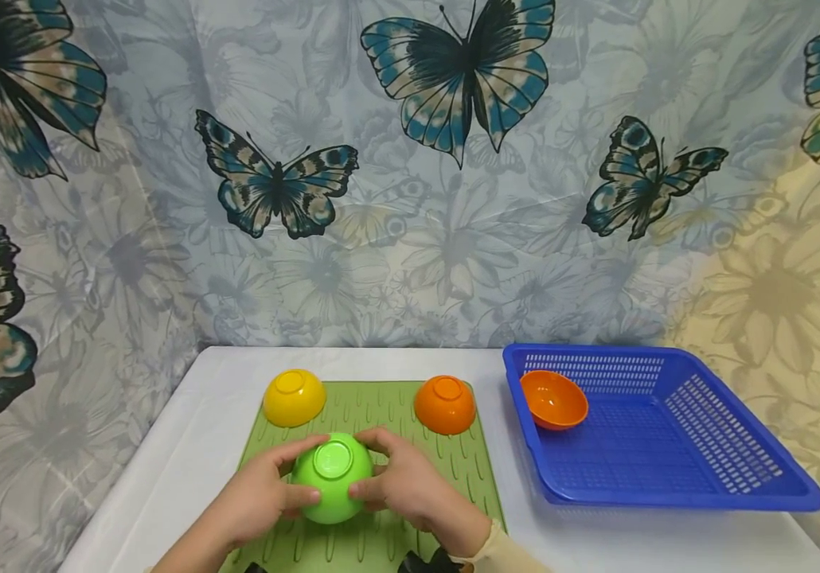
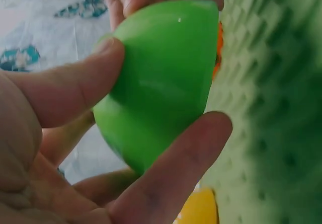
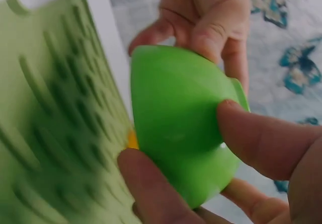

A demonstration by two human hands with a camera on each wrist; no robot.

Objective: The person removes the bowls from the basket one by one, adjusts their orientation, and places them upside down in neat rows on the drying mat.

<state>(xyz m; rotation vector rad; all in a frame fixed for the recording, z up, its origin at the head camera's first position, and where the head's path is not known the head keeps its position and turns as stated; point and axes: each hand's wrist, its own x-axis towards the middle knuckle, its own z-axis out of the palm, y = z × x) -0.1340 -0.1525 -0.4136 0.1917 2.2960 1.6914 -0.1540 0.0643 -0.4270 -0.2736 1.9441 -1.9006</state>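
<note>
Both hands hold a green bowl (image 1: 333, 477) upside down, its foot ring facing up, over the front half of a green ridged mat (image 1: 381, 549). On the bowl's left side the left hand (image 1: 261, 493) grips it between thumb and fingers. The right hand (image 1: 410, 487) grips the opposite side the same way. In the left wrist view the green bowl (image 2: 161, 78) shows its rim facing the mat, with a gap between. Behind the hands, a yellow bowl (image 1: 294, 398) lies upside down at the mat's back left corner, and an orange bowl (image 1: 446, 406) likewise at the back right.
A blue basket (image 1: 668, 497) with perforated walls stands right of the mat on the white table (image 1: 159, 469). Inside its left end, a second orange bowl (image 1: 555, 400) sits with its opening up. A butterfly-patterned cloth (image 1: 453, 263) hangs behind the table.
</note>
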